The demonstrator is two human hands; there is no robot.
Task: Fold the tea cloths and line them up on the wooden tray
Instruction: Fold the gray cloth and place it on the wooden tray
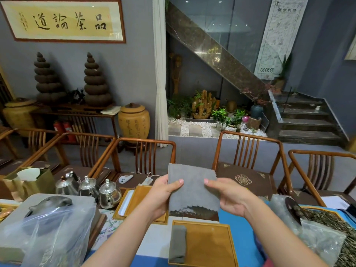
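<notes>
The head view looked down over a crowded tea table. Both hands held a grey tea cloth (pixel 192 187) upright in the air above the wooden tray (pixel 210 245). The left hand (pixel 163 193) pinched the cloth's left edge, thumb on the near face and fingers curled behind it. The right hand (pixel 227 197) gripped the right edge in the same way. The cloth hung doubled, its scalloped lower hem showing a brown layer beneath the grey.

On the tray's left side lay a folded grey cloth (pixel 178 243), a narrow strip running front to back; the remaining tray floor showed bare wood. The tray sat on a blue mat (pixel 242 237).

To the left stood three small glass teapots (pixel 90 186) with metal lids, and nearer the camera a clear plastic bag (pixel 54 232) over a dark teapot. At the right edge lay a heap of loose dried tea (pixel 331 226). Wooden chairs (pixel 248 151) lined the far side.
</notes>
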